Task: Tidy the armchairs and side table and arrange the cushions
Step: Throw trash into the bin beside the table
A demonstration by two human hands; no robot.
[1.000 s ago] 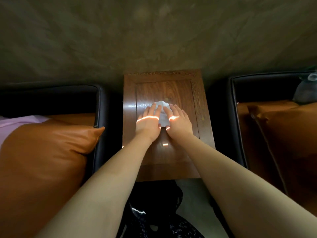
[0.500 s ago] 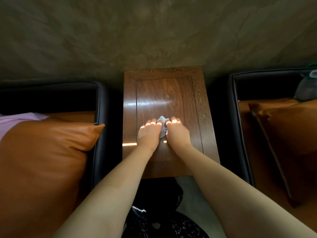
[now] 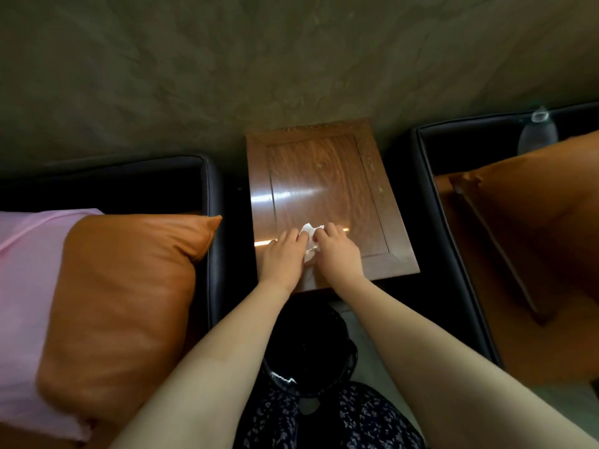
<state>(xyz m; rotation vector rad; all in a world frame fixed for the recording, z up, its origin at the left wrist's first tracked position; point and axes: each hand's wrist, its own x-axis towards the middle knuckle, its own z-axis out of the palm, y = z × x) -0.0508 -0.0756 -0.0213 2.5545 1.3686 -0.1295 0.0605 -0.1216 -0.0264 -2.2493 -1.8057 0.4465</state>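
Wooden side table between two armchairs; two orange cushions; left hand and right hand together pinch one white tissue

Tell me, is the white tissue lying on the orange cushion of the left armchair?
No, the white tissue is on the wooden side table, bunched between the left hand and right hand.

Orange cushion, pink cloth, white tissue, brown table.
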